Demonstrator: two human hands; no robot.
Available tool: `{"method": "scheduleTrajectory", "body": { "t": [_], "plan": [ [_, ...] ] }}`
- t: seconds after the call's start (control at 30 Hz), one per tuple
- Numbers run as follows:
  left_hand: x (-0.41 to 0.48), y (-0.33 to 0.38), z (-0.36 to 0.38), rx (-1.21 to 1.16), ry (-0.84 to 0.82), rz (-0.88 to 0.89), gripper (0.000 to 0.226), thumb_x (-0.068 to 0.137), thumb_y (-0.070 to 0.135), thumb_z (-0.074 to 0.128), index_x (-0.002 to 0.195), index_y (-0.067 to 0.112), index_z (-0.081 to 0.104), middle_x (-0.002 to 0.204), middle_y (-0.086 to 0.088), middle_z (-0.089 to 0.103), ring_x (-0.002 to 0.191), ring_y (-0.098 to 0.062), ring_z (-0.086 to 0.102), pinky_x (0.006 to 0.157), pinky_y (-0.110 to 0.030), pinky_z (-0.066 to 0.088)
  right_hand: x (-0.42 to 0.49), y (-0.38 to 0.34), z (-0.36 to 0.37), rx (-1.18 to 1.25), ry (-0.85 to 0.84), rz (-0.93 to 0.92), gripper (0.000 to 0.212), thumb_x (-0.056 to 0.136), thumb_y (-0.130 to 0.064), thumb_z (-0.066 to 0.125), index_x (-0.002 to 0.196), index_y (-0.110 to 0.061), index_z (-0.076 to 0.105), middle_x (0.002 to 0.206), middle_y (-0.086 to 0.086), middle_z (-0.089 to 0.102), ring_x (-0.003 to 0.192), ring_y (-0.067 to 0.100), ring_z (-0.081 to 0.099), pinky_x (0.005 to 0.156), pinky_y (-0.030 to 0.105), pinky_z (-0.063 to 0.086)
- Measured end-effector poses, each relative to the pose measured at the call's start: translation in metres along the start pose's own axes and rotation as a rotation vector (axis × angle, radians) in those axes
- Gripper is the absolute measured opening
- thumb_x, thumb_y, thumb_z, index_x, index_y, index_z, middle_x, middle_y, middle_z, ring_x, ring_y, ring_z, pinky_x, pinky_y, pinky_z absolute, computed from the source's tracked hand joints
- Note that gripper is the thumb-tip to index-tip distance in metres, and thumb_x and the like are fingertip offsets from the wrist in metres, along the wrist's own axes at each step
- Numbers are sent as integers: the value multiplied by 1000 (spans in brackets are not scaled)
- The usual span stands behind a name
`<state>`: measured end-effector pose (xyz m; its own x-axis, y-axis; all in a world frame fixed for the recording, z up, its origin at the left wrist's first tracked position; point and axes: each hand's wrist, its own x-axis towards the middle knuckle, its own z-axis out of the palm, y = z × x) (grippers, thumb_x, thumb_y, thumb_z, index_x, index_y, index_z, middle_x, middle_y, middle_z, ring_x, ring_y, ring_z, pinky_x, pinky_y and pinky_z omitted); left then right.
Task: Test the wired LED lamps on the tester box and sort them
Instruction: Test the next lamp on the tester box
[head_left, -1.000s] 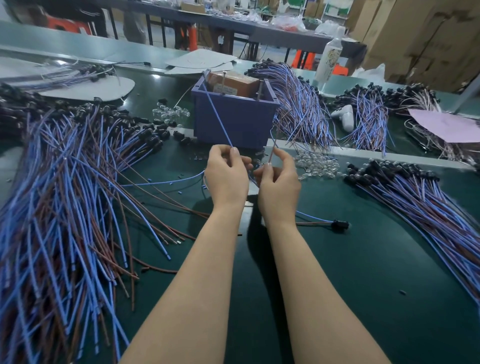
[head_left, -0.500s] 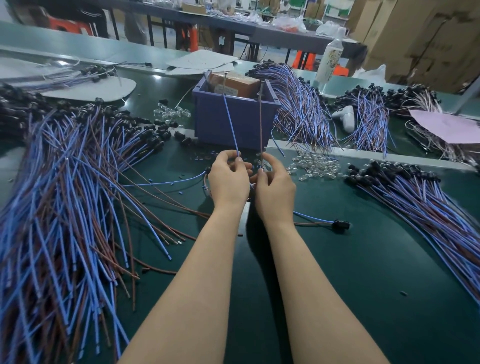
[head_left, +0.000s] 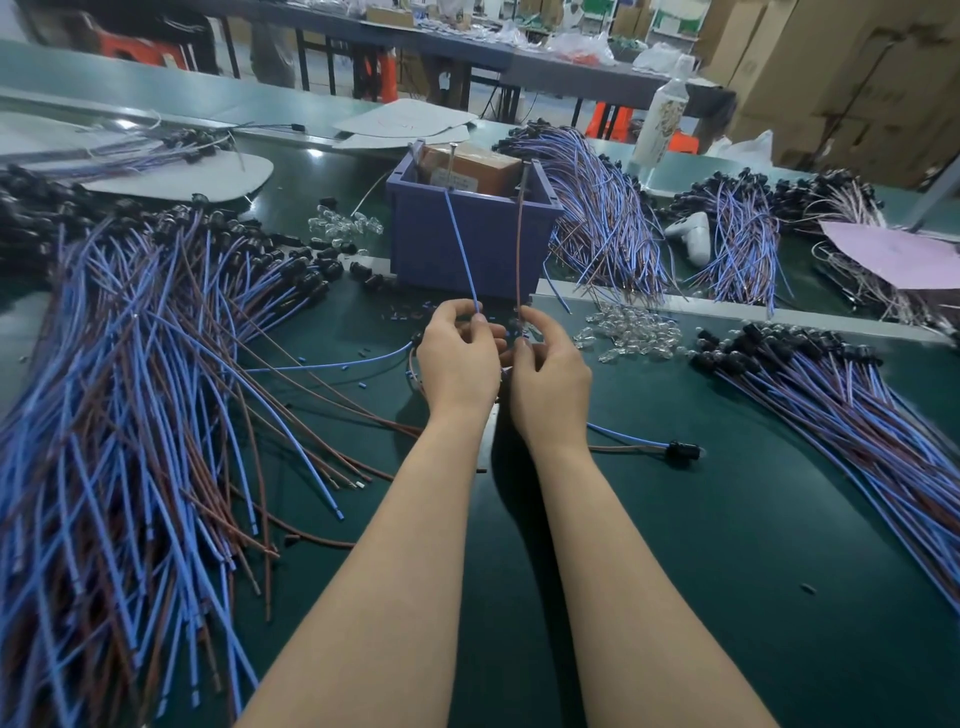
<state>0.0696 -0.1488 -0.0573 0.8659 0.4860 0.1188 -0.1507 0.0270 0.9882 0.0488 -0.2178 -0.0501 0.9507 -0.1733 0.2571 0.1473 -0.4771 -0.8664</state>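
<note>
The testing step is judged to be in hand: one wired LED lamp (head_left: 466, 270) is offered up by its two leads to the tester box (head_left: 415, 239), which stands at the far middle of the green table (head_left: 727, 545). The blue lead (head_left: 456, 228) is pinched between thumb and forefinger of the left hand (head_left: 457, 358), and the brown lead (head_left: 521, 244) is pinched in the same way by the right hand (head_left: 550, 384). Both hands are closed tight on their leads, side by side and nearly touching, just on the near side of the box. From the fingers the leads rise to the box top, the blue tip below the left pin (head_left: 453, 161) and the brown tip at the right pin (head_left: 528, 174); whether either tip truly touches metal cannot be told. The lamp's head is hidden behind the hands, so no glow can be checked.

For the next move, both bare tips are to be pressed on the pins together and held steady while the head is watched. The lamp is then to be laid with its kind. A large heap (head_left: 130, 389) is spread at the left, a smaller heap (head_left: 857, 405) at the near right, and a single lamp (head_left: 680, 449) lies alone just right of the right wrist
</note>
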Motion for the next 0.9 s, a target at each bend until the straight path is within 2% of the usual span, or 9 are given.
{"method": "scheduleTrajectory", "body": {
  "t": [0.13,0.23,0.3,0.47,0.6,0.77,0.9],
  "plan": [
    [0,0,-1,1,2,2,10,96,5,46,100,11,54,70,4,62,54,0,60,51,-8,45,0,-1,0,-4,-8,5,36,94,-8,46,127,-17,57,110,8,69,101,23,62,84,24,40],
    [1,0,-1,7,1,6,9,96,5,47,98,12,53,70,5,63,49,6,58,49,-7,45,0,-2,0,-4,-10,4,36,93,-8,46,127,-16,57,110,8,69,102,24,62,88,28,44],
    [2,0,-1,15,0,4,10,96,6,47,100,12,54,70,6,63,52,4,60,51,-7,46,-1,-2,0,-4,-11,4,36,94,-8,46,127,-17,57,109,8,70,101,25,62,88,30,45],
    [3,-1,-1,38,-5,3,10,96,8,48,98,15,54,70,8,64,60,-2,61,56,-10,48,-1,-1,-1,2,-14,8,35,94,-8,47,124,-18,59,102,7,71,96,22,63,82,24,41],
    [2,0,-1,30,-11,0,10,96,8,48,99,14,55,71,7,64,62,-3,62,50,-7,45,-2,-1,-1,-2,-18,0,34,94,-8,46,125,-17,59,109,7,70,99,22,62,81,19,39],
    [3,0,-1,55,-11,6,11,96,9,48,101,15,56,73,6,65,64,-6,63,53,-5,46,-2,-1,-1,0,-27,6,33,94,-8,46,124,-16,59,107,7,70,98,22,62,78,17,38],
    [3,-1,-2,82,-4,16,10,95,11,49,98,18,55,71,9,64,59,0,62,52,-4,43,-2,-2,-1,-6,-21,7,34,93,-7,47,124,-16,60,109,7,70,101,22,62,79,18,37]
  ]
}}
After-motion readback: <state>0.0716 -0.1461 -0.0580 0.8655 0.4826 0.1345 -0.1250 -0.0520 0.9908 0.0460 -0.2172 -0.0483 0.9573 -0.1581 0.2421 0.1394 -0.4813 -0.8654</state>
